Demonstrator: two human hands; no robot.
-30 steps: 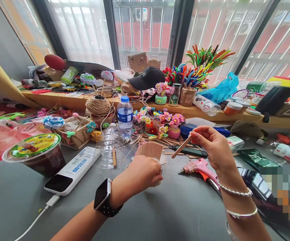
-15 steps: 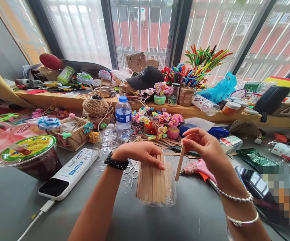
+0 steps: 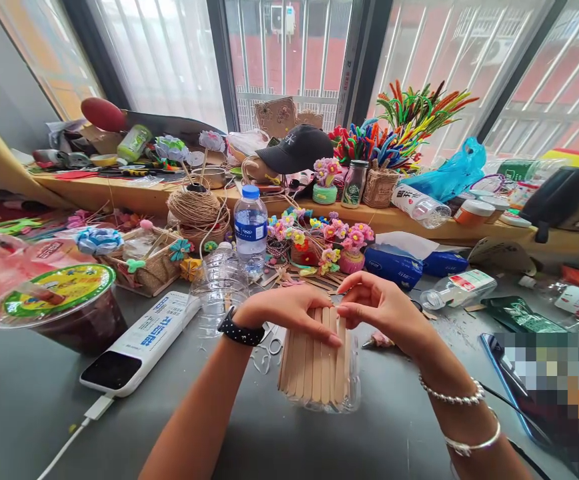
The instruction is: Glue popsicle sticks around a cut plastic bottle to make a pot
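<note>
A clear plastic cup [image 3: 352,390] lies on its side on the grey table, its outside covered with a row of wooden craft sticks [image 3: 314,363]. My left hand [image 3: 289,310], a black watch at its wrist, grips the cup's far end with fingers over the sticks. My right hand [image 3: 382,310], bracelets on that wrist, pinches the top of the rightmost stick [image 3: 341,360] and presses it against the cup beside the others.
A pink glue gun [image 3: 379,341] peeks out behind my right hand. A white power bank [image 3: 142,340] with cable, a lidded bowl [image 3: 64,303], a cut bottle [image 3: 218,290] and a water bottle [image 3: 250,227] stand left. A phone [image 3: 514,383] lies right. Craft flowers and pipe cleaners crowd the sill.
My left hand tipped the stick-covered cup onto its side and brought it closer. My right hand carried the loose stick down and set it against the cup's right edge.
</note>
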